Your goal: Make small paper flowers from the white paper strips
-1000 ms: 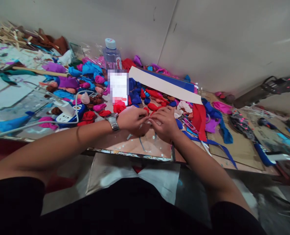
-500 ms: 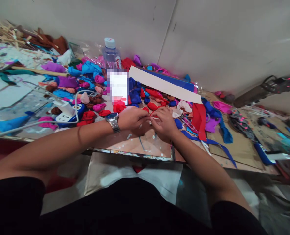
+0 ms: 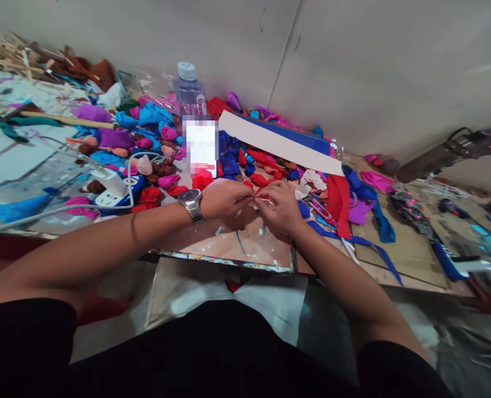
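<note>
My left hand, with a watch on its wrist, is closed in a pinch just above the front of the table. Its fingertips meet those of my right hand, whose fingers are bent and pressed together too. Between the two sets of fingertips a thin pale piece shows, small and mostly hidden, so its kind is unclear. Below the hands, small pale scraps lie on the tabletop. Crumpled bits of red paper or cloth lie just behind the fingers.
A lit phone leans before a water bottle. A long white strip lies behind the coloured scraps. On the left are a power strip with a white cable and green-handled pliers. A red ribbon lies right.
The hands stay together in nearly the same place, with only slight finger movement. The camera view has shifted a little.
</note>
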A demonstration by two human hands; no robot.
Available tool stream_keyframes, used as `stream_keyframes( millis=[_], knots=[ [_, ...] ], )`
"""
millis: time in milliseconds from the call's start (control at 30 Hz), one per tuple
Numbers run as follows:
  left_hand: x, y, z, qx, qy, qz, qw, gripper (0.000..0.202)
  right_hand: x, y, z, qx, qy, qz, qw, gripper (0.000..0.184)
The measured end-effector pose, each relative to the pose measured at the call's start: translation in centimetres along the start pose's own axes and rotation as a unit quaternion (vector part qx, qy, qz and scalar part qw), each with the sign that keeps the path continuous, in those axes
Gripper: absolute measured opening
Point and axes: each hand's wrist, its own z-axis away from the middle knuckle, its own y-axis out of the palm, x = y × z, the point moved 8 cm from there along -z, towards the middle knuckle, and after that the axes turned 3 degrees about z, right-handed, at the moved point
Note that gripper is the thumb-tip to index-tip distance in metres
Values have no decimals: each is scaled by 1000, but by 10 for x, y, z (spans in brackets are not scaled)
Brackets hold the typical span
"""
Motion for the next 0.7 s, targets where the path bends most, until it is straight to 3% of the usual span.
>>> stream_keyframes(
  millis=[400,700],
  knots=[
    [-3,-2,2,-36,52,-5,998,37,-3,3,-2,11,24,-16,1000,16],
    [4,-6,1,-42,1,45,998,34,2,-2,0,-12,-3,3,1000,15]
  ],
)
